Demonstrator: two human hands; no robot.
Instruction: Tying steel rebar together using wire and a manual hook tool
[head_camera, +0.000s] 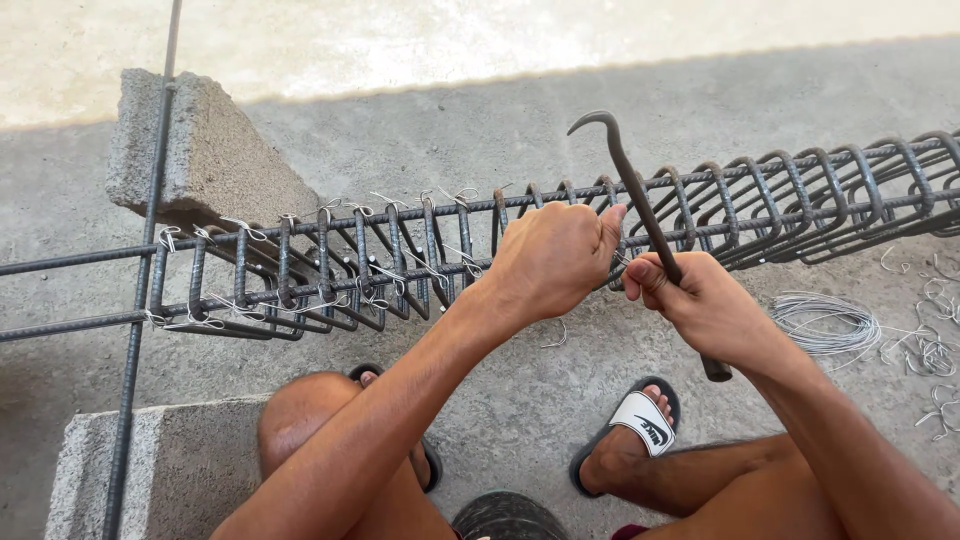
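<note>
A long cage of steel bars and bent stirrups (420, 250) lies across in front of me, its left part tied with thin wire. My left hand (555, 258) grips a stirrup and top bar near the cage's middle. Just to its right, my right hand (705, 305) is closed around a dark steel hook tool (625, 170), whose curved tip points up above the cage. Both hands nearly touch at the thumbs. To the right the stirrups (830, 195) stand bunched close together.
Two concrete blocks sit at the left, one behind the cage (205, 150) and one near my knee (175, 465). A single bar (140, 300) runs across them. A wire coil (825, 322) and loose wire bits (930, 350) lie at right. My sandalled feet rest on the concrete floor (520, 400).
</note>
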